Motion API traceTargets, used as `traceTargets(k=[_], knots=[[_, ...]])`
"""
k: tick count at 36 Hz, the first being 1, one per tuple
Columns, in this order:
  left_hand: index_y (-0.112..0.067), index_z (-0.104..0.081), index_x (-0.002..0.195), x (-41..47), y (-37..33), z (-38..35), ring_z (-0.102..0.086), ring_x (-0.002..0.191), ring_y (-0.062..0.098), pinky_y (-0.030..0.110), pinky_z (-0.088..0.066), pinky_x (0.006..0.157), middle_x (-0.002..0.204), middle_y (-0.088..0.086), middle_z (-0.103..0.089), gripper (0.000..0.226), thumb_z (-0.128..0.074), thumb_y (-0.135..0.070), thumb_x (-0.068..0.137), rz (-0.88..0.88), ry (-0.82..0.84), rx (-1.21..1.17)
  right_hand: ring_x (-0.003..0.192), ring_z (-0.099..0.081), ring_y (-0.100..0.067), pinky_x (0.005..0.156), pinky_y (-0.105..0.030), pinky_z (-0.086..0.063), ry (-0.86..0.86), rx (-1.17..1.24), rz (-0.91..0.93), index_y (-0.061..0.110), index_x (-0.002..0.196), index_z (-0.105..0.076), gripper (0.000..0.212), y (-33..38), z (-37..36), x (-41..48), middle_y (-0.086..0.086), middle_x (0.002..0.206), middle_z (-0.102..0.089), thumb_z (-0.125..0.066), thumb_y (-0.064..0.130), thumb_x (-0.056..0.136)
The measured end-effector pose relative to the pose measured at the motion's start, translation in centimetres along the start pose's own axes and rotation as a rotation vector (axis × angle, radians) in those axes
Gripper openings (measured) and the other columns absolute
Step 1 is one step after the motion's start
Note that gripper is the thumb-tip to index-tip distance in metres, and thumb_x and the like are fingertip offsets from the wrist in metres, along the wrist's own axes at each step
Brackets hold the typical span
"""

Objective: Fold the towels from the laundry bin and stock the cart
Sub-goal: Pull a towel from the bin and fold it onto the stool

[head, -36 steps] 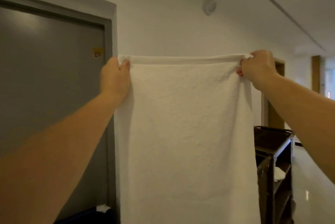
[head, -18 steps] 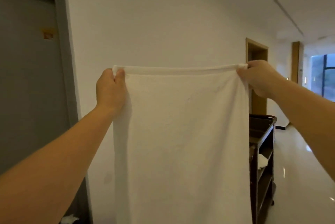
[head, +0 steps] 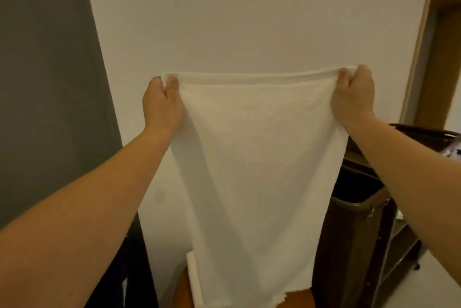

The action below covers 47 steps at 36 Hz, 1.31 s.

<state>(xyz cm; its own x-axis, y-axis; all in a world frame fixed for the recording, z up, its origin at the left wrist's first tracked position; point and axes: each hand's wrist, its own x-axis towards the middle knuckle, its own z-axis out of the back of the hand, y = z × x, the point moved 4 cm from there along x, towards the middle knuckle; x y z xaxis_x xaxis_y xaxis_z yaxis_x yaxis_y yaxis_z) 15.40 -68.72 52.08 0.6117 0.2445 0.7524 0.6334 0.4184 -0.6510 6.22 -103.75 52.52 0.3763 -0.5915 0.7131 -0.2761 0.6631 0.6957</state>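
White towel (head: 249, 170) hangs with its long axis vertical, top corners pinched in the curled fingers of left hand (head: 162, 105) and right hand (head: 354, 98).

**One view: head cam**

Worn on the head, looking forward and slightly down at a white wall (head: 249, 20). Close in: left hand (head: 162, 105) and right hand (head: 353, 98) reach up from the bottom corners; towel (head: 254, 158) fills centre.

Grey door (head: 50, 83), white wall (head: 249, 20), wooden door frame (head: 424, 45), perhaps a brown tabletop (head: 180, 292)
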Motion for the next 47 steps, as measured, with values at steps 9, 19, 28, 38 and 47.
traceTargets(k=[9,19,28,38,47], knots=[[-0.016,-0.038,0.076,-3.1,0.7,-4.5,-0.034,0.058,0.007,0.026,-0.028,0.051,0.069,-0.005,-0.038,0.032,-0.041,-0.034,0.102,0.095,-0.095,0.157,0.074,-0.044,-0.011,0.072,-0.029,-0.036,0.222,0.11,-0.043,0.011,0.104,-0.04,0.021,-8.4,-4.3,3.1,0.01,0.079,-0.04,-0.031,0.03,0.103],[-0.022,-0.033,0.068,-3.9,5.0,-7.7,-0.035,0.06,0.008,0.027,-0.034,0.06,0.068,-0.006,-0.037,0.037,-0.041,-0.034,0.102,0.203,-0.13,0.227,0.082,-0.045,-0.014,0.072,-0.027,-0.033,0.374,0.163,-0.099,0.004,0.118,-0.044,0.032,-13.8,-10.6,4.0,0.012,0.08,-0.04,-0.031,0.029,0.103],[-0.01,-0.044,0.088,-1.8,14.6,-11.6,-0.037,0.062,0.009,0.028,-0.034,0.06,0.072,-0.004,-0.04,0.031,-0.037,-0.036,0.103,0.268,-0.077,0.29,0.067,-0.04,-0.002,0.052,-0.019,-0.028,0.446,0.101,-0.174,0.005,0.116,-0.043,0.03,-19.8,-20.4,3.4,0.011,0.079,-0.041,-0.031,0.03,0.104],[-0.017,-0.044,0.078,0.1,33.4,-17.4,-0.043,0.068,0.014,0.024,-0.028,0.062,0.072,-0.007,-0.042,0.029,-0.038,-0.03,0.103,0.399,0.086,0.384,0.087,-0.051,-0.019,0.075,-0.036,-0.043,0.61,-0.118,-0.282,0.008,0.119,-0.045,0.031,-29.7,-35.2,-1.0,-0.002,0.097,-0.05,-0.032,0.032,0.104],[-0.009,-0.058,0.106,-5.7,44.9,-19.0,-0.05,0.08,0.018,0.025,-0.033,0.066,0.084,0.001,-0.053,0.026,-0.041,-0.029,0.103,0.574,0.299,0.415,0.09,-0.055,-0.019,0.077,-0.033,-0.046,0.84,-0.333,-0.308,0.015,0.117,-0.054,0.028,-39.0,-41.1,-8.8,-0.005,0.104,-0.058,-0.039,0.034,0.102]])
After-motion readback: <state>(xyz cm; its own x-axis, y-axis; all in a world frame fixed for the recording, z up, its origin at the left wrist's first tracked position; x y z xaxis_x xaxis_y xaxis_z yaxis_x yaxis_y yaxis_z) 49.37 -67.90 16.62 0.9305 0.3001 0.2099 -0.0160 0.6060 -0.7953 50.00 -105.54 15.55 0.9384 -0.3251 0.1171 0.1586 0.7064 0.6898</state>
